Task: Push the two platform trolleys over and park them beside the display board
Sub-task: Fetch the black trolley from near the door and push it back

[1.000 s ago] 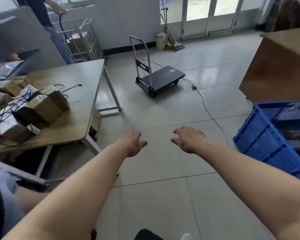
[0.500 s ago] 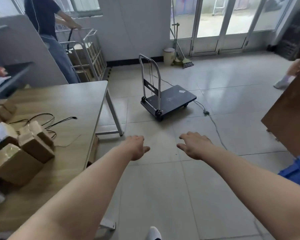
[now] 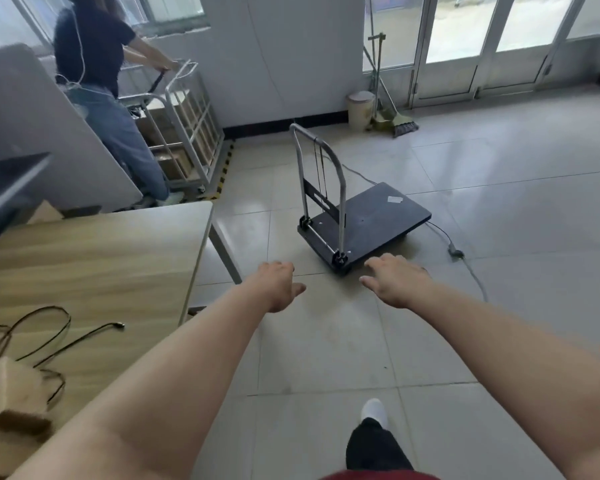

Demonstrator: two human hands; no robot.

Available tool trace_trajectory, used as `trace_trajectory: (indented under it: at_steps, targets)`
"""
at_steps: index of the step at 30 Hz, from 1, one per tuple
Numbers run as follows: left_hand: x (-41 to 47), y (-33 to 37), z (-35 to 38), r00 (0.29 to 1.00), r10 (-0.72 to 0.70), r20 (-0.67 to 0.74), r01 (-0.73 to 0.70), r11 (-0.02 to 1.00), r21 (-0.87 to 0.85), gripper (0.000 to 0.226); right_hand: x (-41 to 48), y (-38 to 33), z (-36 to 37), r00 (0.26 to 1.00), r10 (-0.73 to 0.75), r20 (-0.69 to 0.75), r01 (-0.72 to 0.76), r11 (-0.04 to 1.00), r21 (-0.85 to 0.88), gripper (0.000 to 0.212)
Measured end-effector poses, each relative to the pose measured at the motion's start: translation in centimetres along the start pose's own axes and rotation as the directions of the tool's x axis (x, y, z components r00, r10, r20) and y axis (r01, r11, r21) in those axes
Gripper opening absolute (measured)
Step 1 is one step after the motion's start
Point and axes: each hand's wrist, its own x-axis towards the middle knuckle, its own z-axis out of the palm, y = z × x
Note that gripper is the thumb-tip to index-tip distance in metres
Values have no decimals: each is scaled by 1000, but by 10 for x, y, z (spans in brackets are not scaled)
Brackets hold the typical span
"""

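The empty trolley [image 3: 364, 220] at frame centre should roll lightly; take its stiff metal handle [image 3: 321, 150]. Left hand [image 3: 278, 285] and right hand [image 3: 395, 280] reach out, each grip wide, holding nothing.

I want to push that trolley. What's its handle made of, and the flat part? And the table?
The trolley handle looks like shiny metal tube: it is silvery and glints. The deck is matt black, maybe plastic or coated board; the picture cannot settle which. The table has a pale wood-grain top, probably laminate, on grey legs that look like painted metal.
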Motion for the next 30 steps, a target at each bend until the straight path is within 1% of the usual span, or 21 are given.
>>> trace_trajectory:
  at_steps: [2, 6, 9, 11, 14, 22, 25, 30]
  targets:
    - [36, 2, -23, 999, -24, 25, 24, 1000, -20, 55, 45, 5, -19, 1000, -14, 23, 14, 1000, 2, 48]
    - [105, -3, -68, 999, -51, -11, 50, 998, -27, 55, 126, 11, -49, 999, -26, 40, 26, 1000, 0, 48]
    - [149, -11, -90, 997, -77, 14, 77, 996, -33, 57, 173, 14, -67, 997, -39, 70, 39, 999, 9, 48]
    - [180, -19, -105, 996, -85, 13, 86, 996, -18, 57, 204, 17, -76, 997, -34, 67, 32, 999, 31, 50]
    - [230, -29, -129, 996, -94, -9, 94, 995, -47, 56, 252, 22, -93, 998, -7, 55, 6, 1000, 27, 50]
    - [385, -67, -190, 1000, 28, -10, -28, 1000, -7, 56, 400, 2, -125, 997, 83, 6, -83, 996, 27, 50]
    - [440, -84, -217, 997, 79, 26, -79, 996, 30, 56, 451, -16, -133, 990, 133, 40, -135, 990, 46, 49]
    - [523, -98, -261, 984, 173, 36, -175, 981, 84, 56, 524, -33, -141, 977, 211, 18, -211, 975, 64, 52]
